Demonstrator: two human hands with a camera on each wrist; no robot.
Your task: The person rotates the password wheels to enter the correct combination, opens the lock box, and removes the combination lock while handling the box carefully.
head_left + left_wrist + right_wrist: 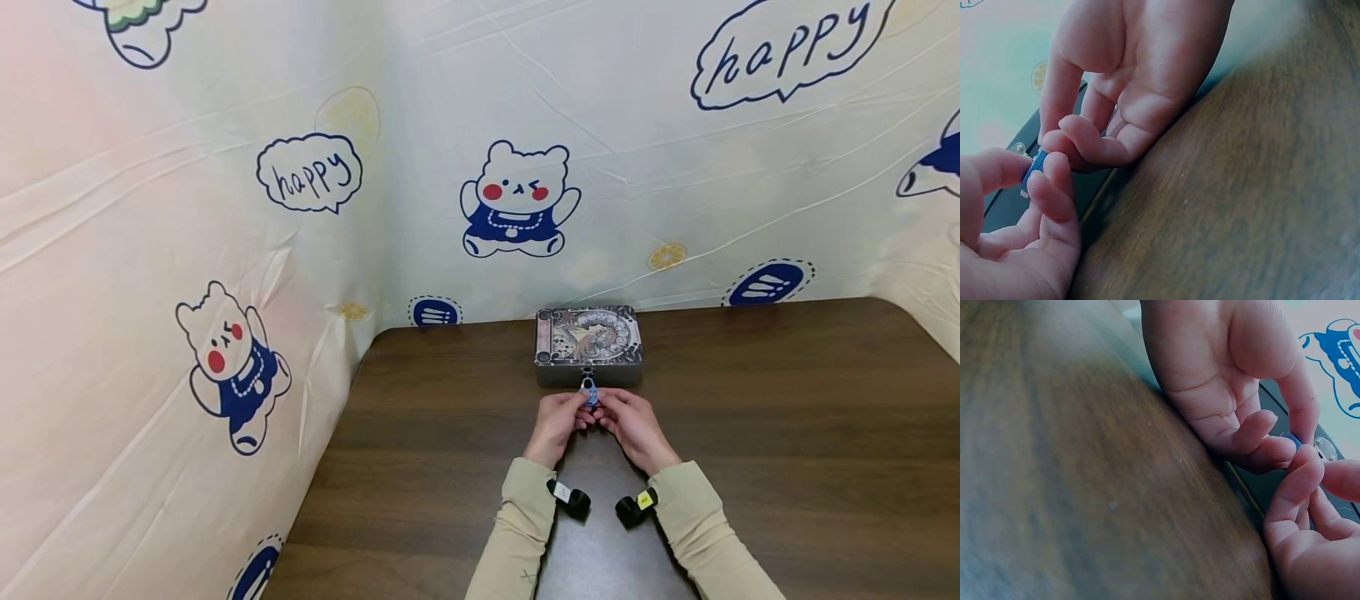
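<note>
- Small blue padlock [590,395] at the front of a patterned tin box [588,337], just below the metal clasp [1327,450]; box sits on the dark wood table [420,425], near its far edge.
- Left hand [555,423]: thumb and forefinger pinch the blue body from its side; the other fingers curl in beneath.
- Right hand [636,427]: thumb and forefinger pinch the same body from the opposite side; its lower fingers fold loosely under; fingertips of the two hands nearly meet.
- Shackle seems to run up to the clasp; fingers cover much of the body, so whether it passes through I cannot tell.
- Handling, by judgement: light, stiff, hard-bodied; little risk of breaking; smooth faces likely slick, and so small that it could twist or slip from the fingertips.
- Best hold: broad sides of the body, low down, thumb against forefinger; shackle left free; a steady, gentle pull, since the box looks like thin tin and might slide on the wood.
</note>
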